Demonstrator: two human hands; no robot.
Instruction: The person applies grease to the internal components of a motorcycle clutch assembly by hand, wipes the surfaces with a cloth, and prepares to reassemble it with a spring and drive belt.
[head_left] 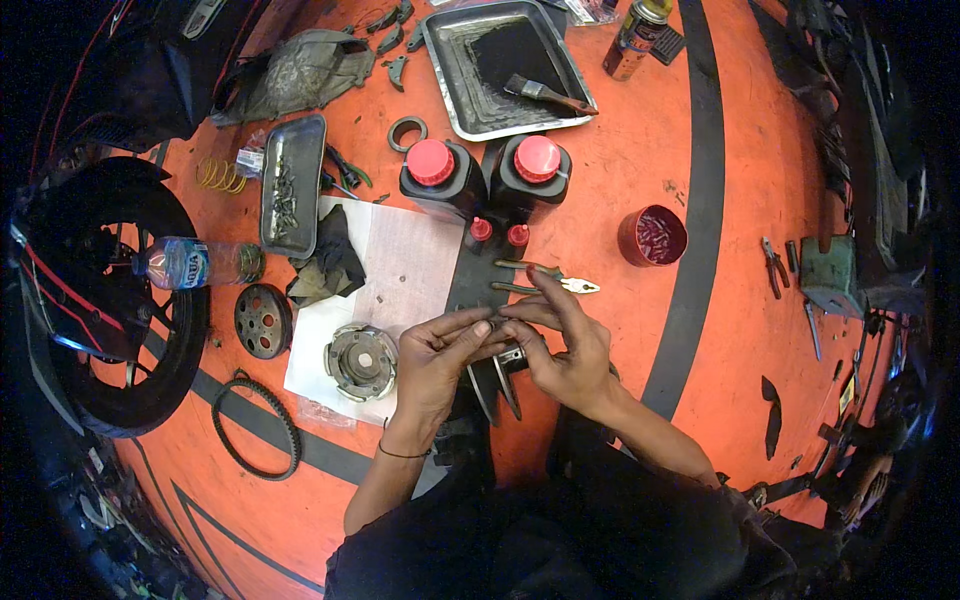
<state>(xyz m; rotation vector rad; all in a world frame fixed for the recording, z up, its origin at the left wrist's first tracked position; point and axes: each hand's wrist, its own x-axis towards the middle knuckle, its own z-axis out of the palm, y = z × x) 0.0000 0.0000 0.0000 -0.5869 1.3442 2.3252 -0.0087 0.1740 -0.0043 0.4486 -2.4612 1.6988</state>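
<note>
My left hand (436, 362) and my right hand (570, 352) meet in front of me, thumbs and fingertips pinched together. Between them is something small and dark, too hidden to name. Just below the fingers, dark and shiny metal pieces (492, 385) show in part. Beyond my right fingertips lie pliers with green and red handles (545, 283), jaws pointing right. Left of my left hand, a round metal clutch part (360, 362) rests on a white paper sheet (408, 250). Tiny loose bits lie on that sheet.
Two dark bottles with red caps (430, 162) stand beyond my hands, before a tray with a brush (500, 75). To the right is a red cup (652, 236). At left are a drive belt (255, 427), a water bottle (200, 263), a small parts tray (292, 185) and a wheel (180, 350).
</note>
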